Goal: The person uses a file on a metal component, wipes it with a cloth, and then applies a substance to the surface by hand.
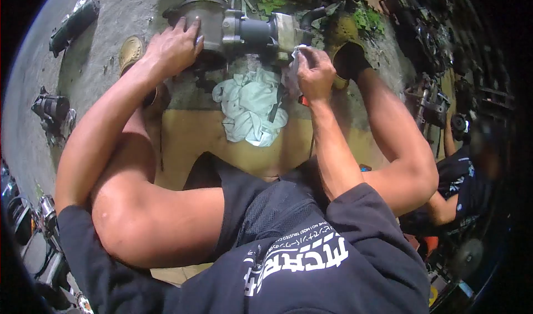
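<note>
A metal machine part [256, 31] lies crosswise on the floor between my feet, with a wide round housing at its left end and a toothed ring on top. My left hand [175, 47] rests on that housing, its fingers spread. Beside the part's right end, my right hand [315, 72] pinches a whitish rag [291, 72], which hangs down from the fingertips. A crumpled pale green cloth [250, 107] lies just below the part, between my two forearms.
A dark cylindrical part [74, 27] and a small motor-like part [51, 107] lie on the floor at left. Many metal parts [430, 100] crowd the right side. Another person [452, 189] is at the right edge. Brown cardboard [194, 133] lies under my legs.
</note>
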